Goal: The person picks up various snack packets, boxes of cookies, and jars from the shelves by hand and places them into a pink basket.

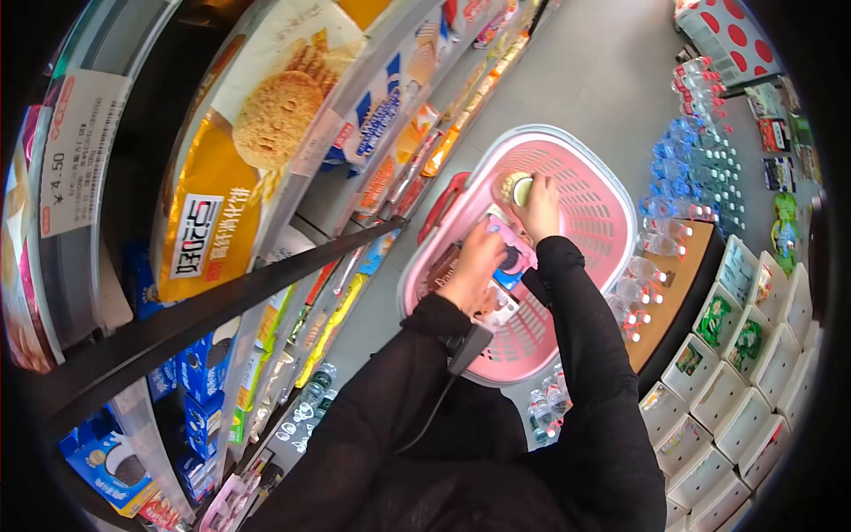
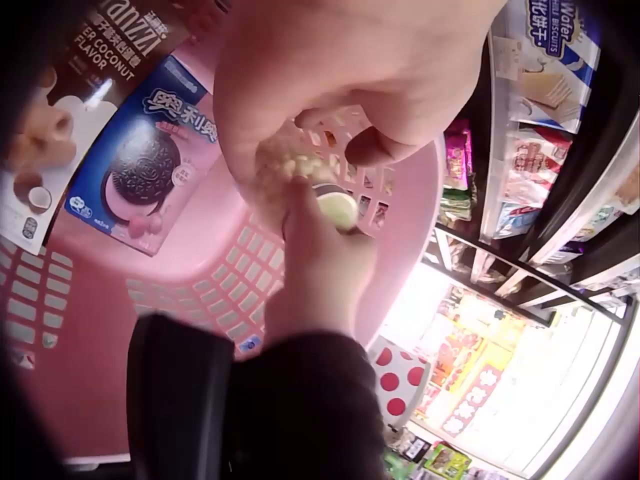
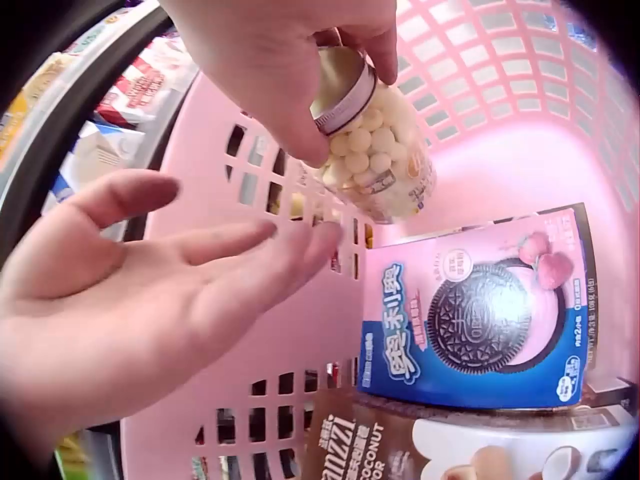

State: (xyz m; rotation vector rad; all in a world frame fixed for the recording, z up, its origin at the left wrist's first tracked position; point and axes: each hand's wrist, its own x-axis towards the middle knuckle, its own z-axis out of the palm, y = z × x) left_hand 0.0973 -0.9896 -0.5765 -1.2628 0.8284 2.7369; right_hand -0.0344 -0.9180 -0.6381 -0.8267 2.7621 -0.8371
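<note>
Inside the pink shopping basket (image 1: 573, 191), my right hand (image 1: 541, 213) grips a clear jar (image 3: 385, 160) by its metal lid (image 3: 345, 92). Small round cream-coloured balls fill the jar, which is tilted near one end wall. My left hand (image 3: 170, 270) is beside the jar, fingers extended and nothing in them. Below the jar lies a pink and blue Oreo box (image 3: 475, 315) with a strawberry picture. Next to that box is a brown and white coconut-flavour box (image 3: 365, 440). From the head view, my left hand overlaps part of these boxes.
Shelves of packaged biscuits (image 1: 266, 115) run close along the left. Several water bottles (image 1: 674, 168) stand on the floor to the right, beside a wooden-topped ledge (image 1: 678, 288). White bins (image 1: 718, 390) fill the lower right. The basket's red handle (image 1: 441, 208) hangs on its left side.
</note>
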